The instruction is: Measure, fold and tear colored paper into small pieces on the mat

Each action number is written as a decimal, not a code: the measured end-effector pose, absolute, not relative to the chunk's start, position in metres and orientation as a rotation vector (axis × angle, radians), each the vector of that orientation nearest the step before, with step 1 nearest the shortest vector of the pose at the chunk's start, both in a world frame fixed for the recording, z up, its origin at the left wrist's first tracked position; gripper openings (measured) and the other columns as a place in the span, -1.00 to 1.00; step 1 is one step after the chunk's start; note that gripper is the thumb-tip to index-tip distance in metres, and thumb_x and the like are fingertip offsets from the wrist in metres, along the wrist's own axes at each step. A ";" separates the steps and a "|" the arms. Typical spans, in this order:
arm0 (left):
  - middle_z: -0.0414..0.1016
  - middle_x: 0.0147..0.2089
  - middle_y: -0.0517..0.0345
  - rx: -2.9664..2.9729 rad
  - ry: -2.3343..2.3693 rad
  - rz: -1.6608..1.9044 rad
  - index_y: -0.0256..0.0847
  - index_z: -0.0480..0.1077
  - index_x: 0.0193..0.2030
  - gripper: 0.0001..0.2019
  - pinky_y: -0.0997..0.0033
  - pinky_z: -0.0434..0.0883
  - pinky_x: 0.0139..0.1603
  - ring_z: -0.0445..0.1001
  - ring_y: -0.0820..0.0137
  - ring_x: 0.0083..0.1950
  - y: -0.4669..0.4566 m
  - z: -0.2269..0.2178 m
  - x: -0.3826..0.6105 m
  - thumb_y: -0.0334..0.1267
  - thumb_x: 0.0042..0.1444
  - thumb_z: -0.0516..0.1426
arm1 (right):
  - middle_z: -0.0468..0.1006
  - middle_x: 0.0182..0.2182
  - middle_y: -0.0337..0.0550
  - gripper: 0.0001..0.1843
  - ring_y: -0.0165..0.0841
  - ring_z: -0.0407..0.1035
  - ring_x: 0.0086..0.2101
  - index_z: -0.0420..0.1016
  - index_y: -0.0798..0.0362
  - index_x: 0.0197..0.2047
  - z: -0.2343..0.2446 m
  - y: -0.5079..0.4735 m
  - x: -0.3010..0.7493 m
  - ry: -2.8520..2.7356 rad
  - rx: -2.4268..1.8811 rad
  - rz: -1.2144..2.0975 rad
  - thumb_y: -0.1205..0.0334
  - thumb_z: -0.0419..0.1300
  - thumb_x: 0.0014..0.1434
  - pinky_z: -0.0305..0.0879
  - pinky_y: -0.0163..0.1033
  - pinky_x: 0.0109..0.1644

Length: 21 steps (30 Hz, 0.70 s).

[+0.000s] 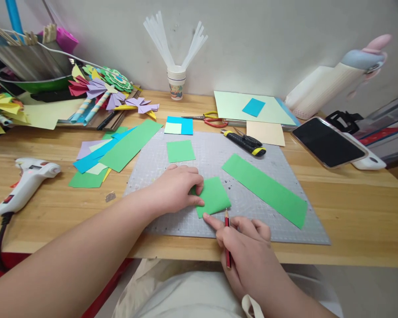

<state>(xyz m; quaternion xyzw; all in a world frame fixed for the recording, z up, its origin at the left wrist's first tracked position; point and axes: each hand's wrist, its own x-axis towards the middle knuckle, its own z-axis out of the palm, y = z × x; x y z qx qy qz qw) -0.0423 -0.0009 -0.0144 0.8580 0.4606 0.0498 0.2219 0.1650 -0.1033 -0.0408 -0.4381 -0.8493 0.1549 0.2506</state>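
Observation:
A green paper square (215,196) lies on the grey cutting mat (166,225), its near right edge slightly raised. My left hand (177,187) is closed on the paper's left edge, with thumb and fingers pinching it. In my right hand (245,243) is a red and black pencil (227,243), its tip pointing up beside the paper's near right corner. The right index finger stretches to the paper's near edge. Another green square (181,151) sits beyond my left hand, and a long green paper strip (265,190) lies to the right.
A utility knife (243,142) and scissors (207,118) lie toward the back. At left are a glue gun (26,181) and coloured paper strips (129,148). Paper cups (176,83) with white sticks stand by the wall. A phone (330,142) leans at right.

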 end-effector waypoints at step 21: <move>0.43 -0.23 0.21 2.442 1.139 0.150 -0.15 0.40 -0.30 -0.92 0.27 0.20 -0.08 0.37 0.33 -0.10 -0.016 0.002 -0.035 -0.24 0.10 0.21 | 0.55 -0.31 -0.17 -0.73 -0.26 0.31 -0.30 0.32 0.00 -0.24 -0.040 -0.086 0.192 -2.195 -1.271 0.332 0.52 -0.02 0.06 0.05 -0.06 -0.11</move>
